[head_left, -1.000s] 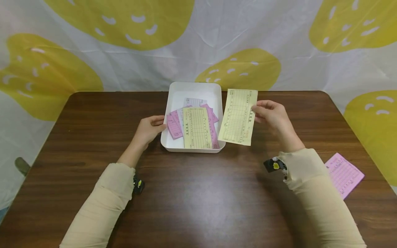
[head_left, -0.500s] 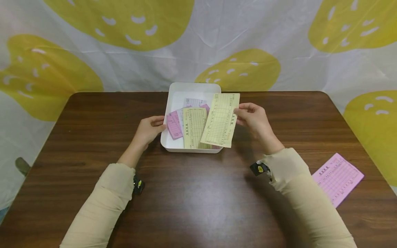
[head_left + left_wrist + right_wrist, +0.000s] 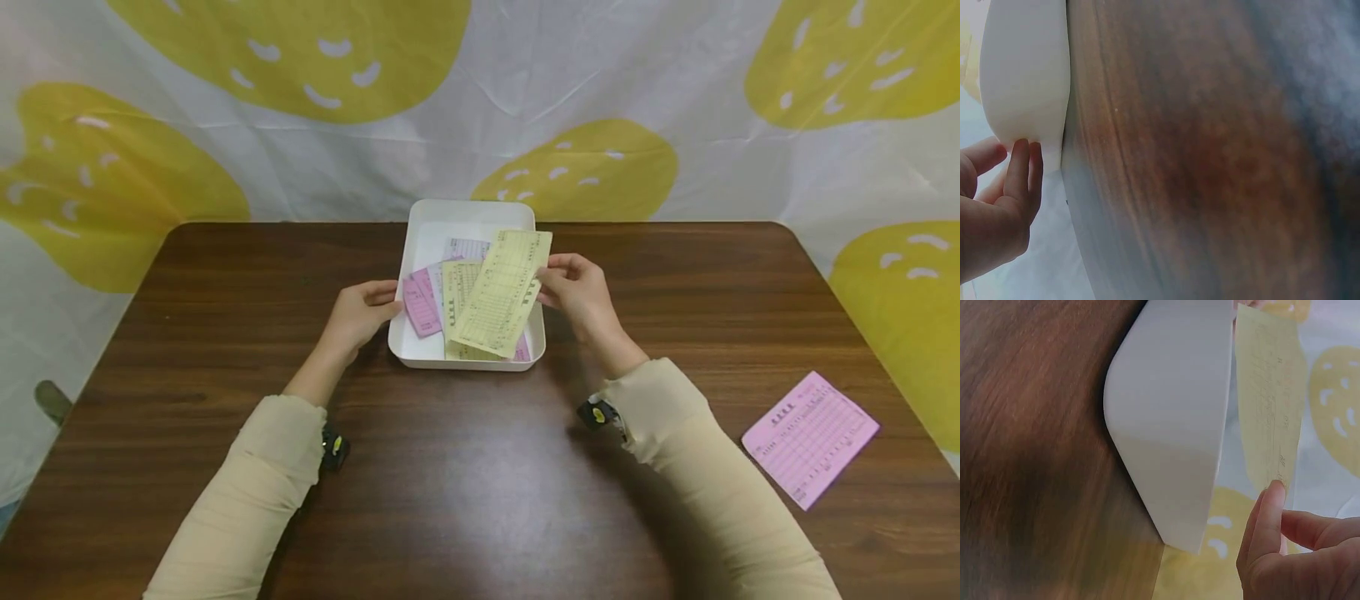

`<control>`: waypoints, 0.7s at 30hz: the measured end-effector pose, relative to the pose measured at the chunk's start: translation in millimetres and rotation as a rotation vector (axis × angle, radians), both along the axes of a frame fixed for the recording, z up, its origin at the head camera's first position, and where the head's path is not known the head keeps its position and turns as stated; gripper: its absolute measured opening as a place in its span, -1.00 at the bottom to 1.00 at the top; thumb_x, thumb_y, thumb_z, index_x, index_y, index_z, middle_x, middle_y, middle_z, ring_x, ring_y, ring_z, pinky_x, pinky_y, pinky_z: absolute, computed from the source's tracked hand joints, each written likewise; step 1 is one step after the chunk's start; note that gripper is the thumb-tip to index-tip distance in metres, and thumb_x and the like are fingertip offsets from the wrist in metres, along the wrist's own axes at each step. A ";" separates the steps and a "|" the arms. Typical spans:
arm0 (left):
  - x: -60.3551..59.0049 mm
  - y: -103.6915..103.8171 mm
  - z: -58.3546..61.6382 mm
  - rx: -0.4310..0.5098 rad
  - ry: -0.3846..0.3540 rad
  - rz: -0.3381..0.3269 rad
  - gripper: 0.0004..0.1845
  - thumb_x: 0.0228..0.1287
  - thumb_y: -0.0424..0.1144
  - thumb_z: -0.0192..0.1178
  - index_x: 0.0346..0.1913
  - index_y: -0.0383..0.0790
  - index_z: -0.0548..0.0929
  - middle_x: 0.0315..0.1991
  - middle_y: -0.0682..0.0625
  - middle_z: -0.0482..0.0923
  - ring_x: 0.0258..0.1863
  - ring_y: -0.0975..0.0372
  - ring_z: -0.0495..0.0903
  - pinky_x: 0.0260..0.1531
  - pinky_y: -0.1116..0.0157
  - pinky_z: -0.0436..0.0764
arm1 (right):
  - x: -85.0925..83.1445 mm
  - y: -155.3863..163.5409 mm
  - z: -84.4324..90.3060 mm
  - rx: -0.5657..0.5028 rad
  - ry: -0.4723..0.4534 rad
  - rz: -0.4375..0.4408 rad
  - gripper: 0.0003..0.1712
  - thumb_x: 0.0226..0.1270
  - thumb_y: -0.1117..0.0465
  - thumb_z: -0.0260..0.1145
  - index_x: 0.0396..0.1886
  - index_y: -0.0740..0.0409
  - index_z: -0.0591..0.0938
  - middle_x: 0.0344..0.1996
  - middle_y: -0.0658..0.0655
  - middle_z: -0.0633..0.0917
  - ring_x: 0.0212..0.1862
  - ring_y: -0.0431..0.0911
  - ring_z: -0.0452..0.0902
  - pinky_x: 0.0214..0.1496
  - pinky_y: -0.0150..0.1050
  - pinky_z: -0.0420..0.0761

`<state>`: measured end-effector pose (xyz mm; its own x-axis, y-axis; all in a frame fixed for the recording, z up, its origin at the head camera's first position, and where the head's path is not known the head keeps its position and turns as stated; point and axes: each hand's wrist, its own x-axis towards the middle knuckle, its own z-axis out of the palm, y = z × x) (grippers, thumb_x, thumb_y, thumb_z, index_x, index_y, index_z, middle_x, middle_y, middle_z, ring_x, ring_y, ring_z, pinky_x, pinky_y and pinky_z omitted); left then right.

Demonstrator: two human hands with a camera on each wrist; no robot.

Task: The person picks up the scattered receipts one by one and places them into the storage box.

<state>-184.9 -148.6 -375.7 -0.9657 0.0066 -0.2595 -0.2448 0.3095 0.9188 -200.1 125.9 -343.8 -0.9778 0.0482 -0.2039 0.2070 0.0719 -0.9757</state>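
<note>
dark wood table [image 3: 480,500]; white backdrop cloth [image 3: 480,142], big yellow blobs.

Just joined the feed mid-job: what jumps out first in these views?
The right hand pinches a yellow slip over the white tray at the table's far middle, which already holds pink and yellow slips. The left hand rests against the tray's left side. A lone pink slip lies near the right edge of the table.
</note>
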 end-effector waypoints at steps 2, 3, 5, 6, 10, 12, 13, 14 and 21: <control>-0.2 -0.2 0.1 -0.003 -0.001 0.000 -0.52 0.35 -0.42 0.07 0.31 -0.44 0.36 0.24 -0.36 0.44 0.26 -0.03 0.44 0.30 0.15 0.48 | 0.2 -2.9 -0.6 0.011 0.004 0.012 -0.64 0.36 0.38 0.16 0.10 0.43 0.40 -0.40 -0.03 0.51 -0.45 -0.34 0.53 -0.34 -0.56 0.67; -0.3 -0.1 0.3 -0.005 -0.001 -0.001 -0.52 0.35 -0.42 0.07 0.31 -0.44 0.36 0.24 -0.36 0.44 0.26 -0.03 0.44 0.30 0.16 0.48 | 0.4 -4.3 -0.8 0.014 0.007 0.018 -0.63 0.36 0.38 0.16 0.11 0.44 0.40 -0.40 -0.03 0.51 -0.45 -0.34 0.53 -0.33 -0.56 0.67; -0.4 -0.1 0.8 -0.008 -0.003 0.000 -0.52 0.35 -0.41 0.07 0.31 -0.43 0.36 0.24 -0.36 0.44 0.26 -0.03 0.44 0.30 0.16 0.48 | 0.9 -7.2 -1.3 0.021 0.010 0.025 -0.63 0.35 0.38 0.15 0.11 0.45 0.40 -0.41 -0.02 0.51 -0.45 -0.34 0.53 -0.34 -0.56 0.67; -0.4 0.0 1.0 -0.008 -0.003 0.000 -0.52 0.35 -0.42 0.07 0.31 -0.43 0.36 0.24 -0.36 0.44 0.26 -0.03 0.44 0.31 0.16 0.47 | 0.9 -8.5 -1.6 0.019 0.011 0.030 -0.62 0.35 0.39 0.15 0.11 0.46 0.39 -0.40 -0.01 0.50 -0.45 -0.33 0.53 -0.33 -0.56 0.67; -0.3 0.5 1.4 -0.005 0.002 0.000 -0.52 0.35 -0.42 0.06 0.31 -0.44 0.36 0.24 -0.37 0.44 0.26 -0.04 0.44 0.30 0.17 0.48 | 0.6 -13.2 -2.8 0.029 0.002 0.039 -0.62 0.35 0.39 0.14 0.12 0.46 0.39 -0.38 0.02 0.49 -0.43 -0.33 0.52 -0.33 -0.57 0.66; -0.2 0.7 1.4 -0.002 0.005 -0.001 -0.52 0.35 -0.42 0.06 0.31 -0.44 0.36 0.24 -0.37 0.44 0.26 -0.04 0.44 0.30 0.16 0.48 | 0.0 -14.9 -3.3 0.033 -0.002 0.048 -0.61 0.35 0.40 0.14 0.13 0.47 0.38 -0.35 0.04 0.48 -0.40 -0.33 0.51 -0.32 -0.57 0.67; -0.3 0.7 1.3 -0.001 0.006 -0.001 -0.52 0.35 -0.43 0.06 0.31 -0.45 0.36 0.24 -0.37 0.44 0.26 -0.05 0.44 0.30 0.16 0.48 | -0.2 -15.9 -3.5 0.036 -0.004 0.051 -0.60 0.35 0.40 0.14 0.14 0.47 0.38 -0.34 0.05 0.48 -0.39 -0.33 0.50 -0.32 -0.57 0.67; -0.4 0.7 1.2 -0.002 0.007 -0.002 -0.52 0.35 -0.43 0.06 0.31 -0.45 0.35 0.24 -0.37 0.43 0.26 -0.05 0.44 0.30 0.16 0.48 | -0.5 -16.7 -3.7 0.038 -0.004 0.054 -0.60 0.35 0.40 0.14 0.14 0.47 0.38 -0.33 0.05 0.47 -0.38 -0.33 0.50 -0.32 -0.57 0.67; -1.4 1.7 -0.1 -0.005 0.005 0.001 -0.52 0.35 -0.42 0.07 0.31 -0.44 0.36 0.23 -0.37 0.44 0.25 -0.04 0.44 0.30 0.16 0.48 | -2.2 -20.0 -5.3 0.068 -0.007 0.055 -0.61 0.34 0.41 0.14 0.14 0.45 0.40 -0.33 0.05 0.49 -0.39 -0.33 0.50 -0.33 -0.57 0.66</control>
